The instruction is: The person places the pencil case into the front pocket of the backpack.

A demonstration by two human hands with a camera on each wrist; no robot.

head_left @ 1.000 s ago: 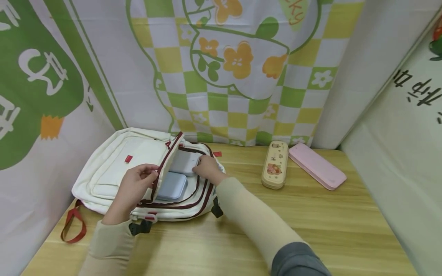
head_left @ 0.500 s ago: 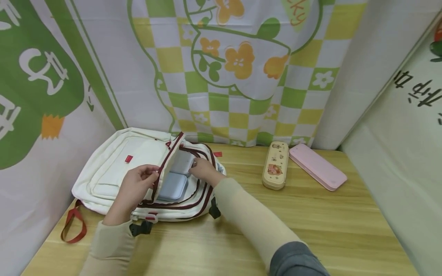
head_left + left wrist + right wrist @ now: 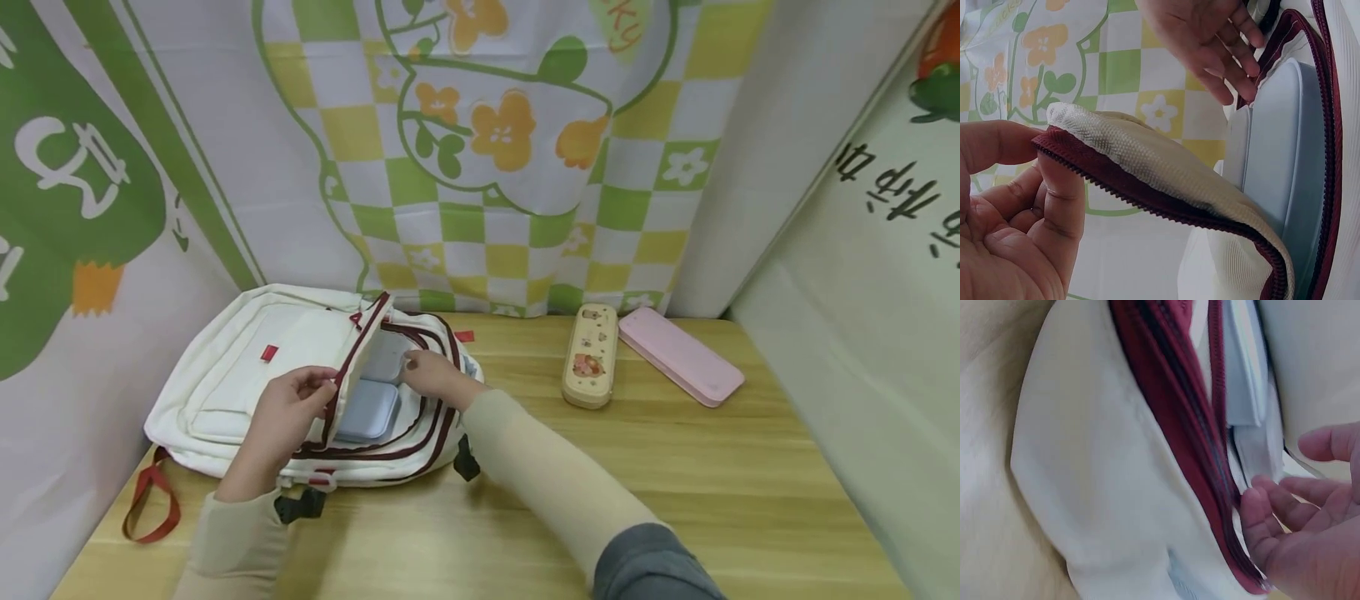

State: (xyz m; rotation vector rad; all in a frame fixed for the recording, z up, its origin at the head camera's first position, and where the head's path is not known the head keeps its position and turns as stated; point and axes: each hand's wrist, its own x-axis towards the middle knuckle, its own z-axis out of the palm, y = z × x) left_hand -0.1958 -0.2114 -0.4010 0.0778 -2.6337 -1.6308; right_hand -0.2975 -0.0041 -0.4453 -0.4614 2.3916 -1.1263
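A white backpack (image 3: 247, 354) with dark red zips lies flat at the left of the table, its front pocket unzipped. My left hand (image 3: 288, 412) pinches the zip edge of the pocket flap (image 3: 1147, 162) between thumb and fingers and holds it raised. Inside lie a light blue case (image 3: 367, 410) and, behind it, a pale grey-white case (image 3: 386, 357), both partly under the flap. My right hand (image 3: 435, 375) is at the right end of the grey-white case. In the right wrist view its fingers (image 3: 1291, 506) are loosely bent beside the pocket's zip, the thumb standing apart from them.
On the wooden table (image 3: 675, 492), a cream pencil case (image 3: 591, 357) with cartoon pictures and a pink case (image 3: 681, 357) lie to the right of the bag. A red strap loop (image 3: 152, 504) hangs off the bag's left. Printed curtains (image 3: 495, 167) stand behind.
The right hand has moved left, and the grey-white case has slid a little further under the flap. The left hand keeps its pinch on the flap. The head view has shifted slightly.
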